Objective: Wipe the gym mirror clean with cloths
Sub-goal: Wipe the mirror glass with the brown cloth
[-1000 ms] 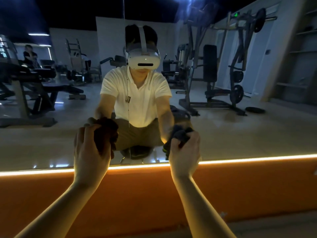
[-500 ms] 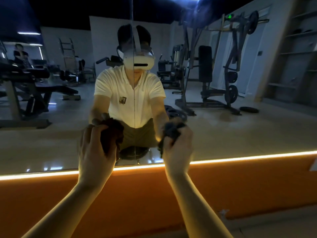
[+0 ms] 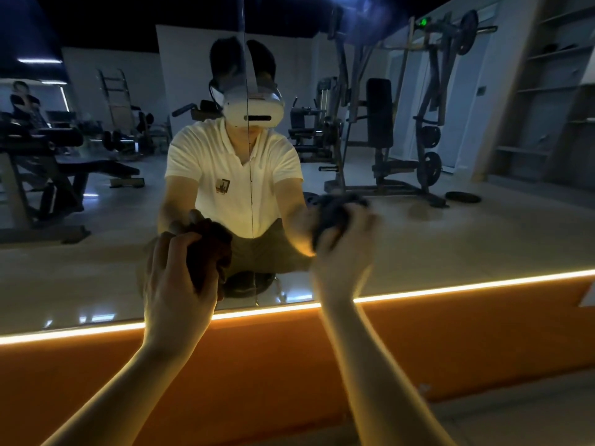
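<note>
Pretty dim in here tbh. Main light is the warm LED strip [image 3: 450,286] under the mirror [image 3: 418,239], throwing an orange glow on everything close. The right hand [image 3: 346,252] is motion-blurred, and the edges bend fisheye-style.

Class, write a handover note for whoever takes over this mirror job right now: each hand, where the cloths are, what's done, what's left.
Left hand grips a reddish-brown cloth against the mirror, low, left of the vertical seam.
Right hand, blurred, grips a dark cloth on the glass right of the seam, slightly higher.
Done: cannot tell; no wiped patch shows.
Left: presumably the rest of the glass, above and to both sides.
</note>
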A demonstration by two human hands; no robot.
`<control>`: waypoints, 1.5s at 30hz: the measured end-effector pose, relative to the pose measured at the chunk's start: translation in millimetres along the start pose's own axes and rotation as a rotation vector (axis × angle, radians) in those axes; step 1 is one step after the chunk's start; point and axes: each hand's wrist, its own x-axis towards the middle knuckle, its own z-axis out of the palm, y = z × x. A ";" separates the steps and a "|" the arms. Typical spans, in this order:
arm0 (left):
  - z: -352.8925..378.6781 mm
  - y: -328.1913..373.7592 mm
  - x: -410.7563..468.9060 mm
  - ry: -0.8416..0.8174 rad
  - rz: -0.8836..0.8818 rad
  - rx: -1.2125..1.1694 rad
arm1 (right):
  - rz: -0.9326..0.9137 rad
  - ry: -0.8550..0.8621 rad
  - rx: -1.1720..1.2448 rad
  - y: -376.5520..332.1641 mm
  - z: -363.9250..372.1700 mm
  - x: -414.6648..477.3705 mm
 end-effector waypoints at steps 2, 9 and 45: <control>0.8 -0.8 -0.8 0.003 0.006 -0.002 | -0.294 -0.269 -0.037 -10.3 14.5 -47.6; -1.0 -0.9 0.9 -0.001 0.050 0.022 | -0.292 -0.170 -0.066 31.3 -10.9 -23.4; -2.0 1.6 -1.1 -0.020 0.008 -0.037 | 0.145 -0.751 0.489 -31.7 -85.3 33.4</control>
